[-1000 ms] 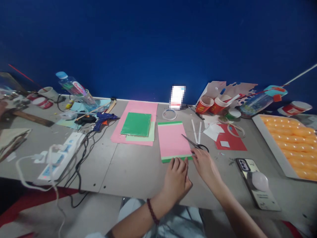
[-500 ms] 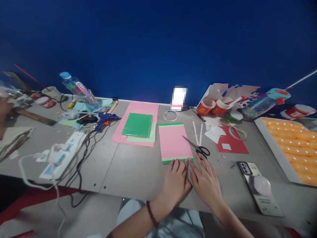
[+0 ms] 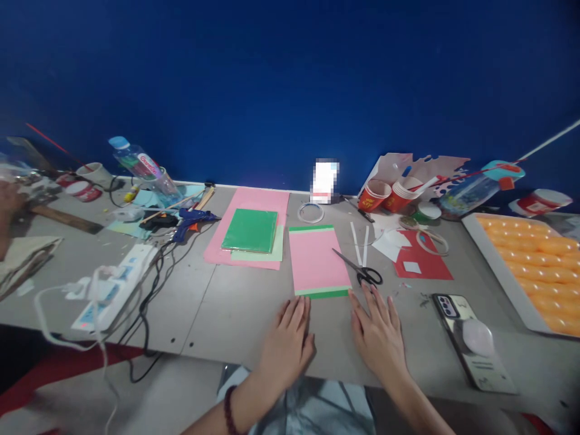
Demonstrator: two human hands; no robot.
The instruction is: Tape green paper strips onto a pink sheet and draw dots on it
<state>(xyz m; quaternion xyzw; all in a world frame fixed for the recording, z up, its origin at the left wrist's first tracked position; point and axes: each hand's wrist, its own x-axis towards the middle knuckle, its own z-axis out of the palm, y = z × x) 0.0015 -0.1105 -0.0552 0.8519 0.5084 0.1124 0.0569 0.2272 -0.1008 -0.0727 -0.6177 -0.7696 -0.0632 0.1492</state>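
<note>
A pink paper sheet [image 3: 315, 260] with green strips along its top and bottom edges lies flat on the table in front of me. My left hand [image 3: 287, 335] rests palm down at its lower left corner, fingers stretched out and holding nothing. At the lower right corner lies my right hand [image 3: 377, 332], also flat with its fingers spread. Black-handled scissors [image 3: 369, 276] lie just beyond my right fingertips, their blades pointing over the pink sheet. Two narrow white strips [image 3: 365, 244] are beside the scissors. Left of the sheet, a green paper pack [image 3: 251, 230] sits on light green and pink paper.
A phone [image 3: 473, 344] and a box of orange balloon-like shapes [image 3: 525, 260] are on the right. Red paper cups [image 3: 374, 196] stand at the back. On the left are a blue glue gun [image 3: 193, 222], a power strip [image 3: 115, 287] with trailing cables, and another person's hand [image 3: 9, 202].
My left hand has slid left along the sheet's bottom edge, away from my right hand. My right hand has stayed nearly in place. The view has shifted slightly.
</note>
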